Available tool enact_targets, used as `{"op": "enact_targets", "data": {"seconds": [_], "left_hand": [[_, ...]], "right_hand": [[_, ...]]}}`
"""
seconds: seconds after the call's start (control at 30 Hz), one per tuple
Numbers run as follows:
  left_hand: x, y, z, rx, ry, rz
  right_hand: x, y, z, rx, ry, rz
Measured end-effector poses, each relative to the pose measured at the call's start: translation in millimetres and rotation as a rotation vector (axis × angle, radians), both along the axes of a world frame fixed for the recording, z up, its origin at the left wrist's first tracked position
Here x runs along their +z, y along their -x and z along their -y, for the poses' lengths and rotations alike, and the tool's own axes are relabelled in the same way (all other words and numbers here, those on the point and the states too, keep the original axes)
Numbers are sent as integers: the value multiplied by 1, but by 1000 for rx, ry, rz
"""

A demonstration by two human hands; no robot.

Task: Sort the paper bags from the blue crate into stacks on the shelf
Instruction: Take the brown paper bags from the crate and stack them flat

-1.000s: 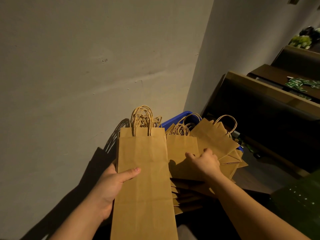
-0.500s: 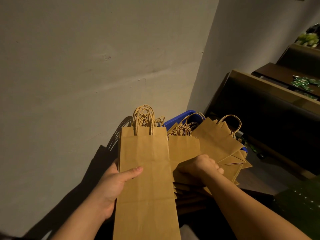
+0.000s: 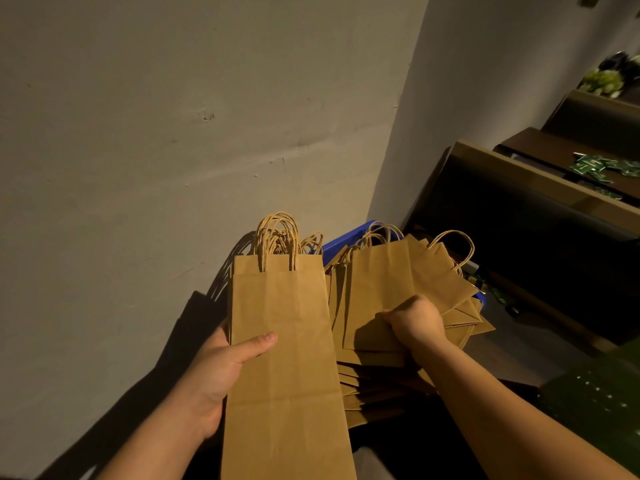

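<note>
Head view, nearest first: the left hand [image 3: 221, 368] grips a bundle of tall narrow bags [image 3: 287, 358] from underneath, thumb pressed across the front; several handle loops at its top suggest a handful of bags, though the count cannot be read. Beside it the right hand [image 3: 414, 320] is closed in a fist round the lower edge of one wider bag [image 3: 388, 292], lifting it off the loose pile [image 3: 460, 313] lying in the blue crate [image 3: 341, 242], of which only a rim corner shows. The pile holds many bags, too overlapped to count. The kraft paper looks light, thin and floppy when single, stiffer in a bundle; it creases easily, so a flat pinch near the folded bottom seems safest. Farther right stands the dark shelf [image 3: 540, 181].
</note>
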State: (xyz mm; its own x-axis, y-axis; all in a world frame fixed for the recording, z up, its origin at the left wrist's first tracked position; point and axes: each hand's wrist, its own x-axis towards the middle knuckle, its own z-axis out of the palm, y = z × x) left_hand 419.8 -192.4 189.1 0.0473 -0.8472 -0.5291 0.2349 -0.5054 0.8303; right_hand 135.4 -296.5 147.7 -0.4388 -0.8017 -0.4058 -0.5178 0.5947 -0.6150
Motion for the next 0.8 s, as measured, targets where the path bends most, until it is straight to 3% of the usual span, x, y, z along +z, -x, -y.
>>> {"op": "enact_targets", "data": {"seconds": [0.2, 0.5, 0.7, 0.8], "left_hand": [[-1, -2, -1, -6, -4, 16], [1, -2, -4, -10, -7, 34], [1, -4, -6, -15, -7, 36], [1, -3, -8, -15, -8, 35]], "right_hand": [[15, 9, -3, -38, 94, 105], [15, 13, -14, -26, -12, 409], [16, 13, -23, 40, 103, 302], [21, 15, -27, 30, 54, 346]]}}
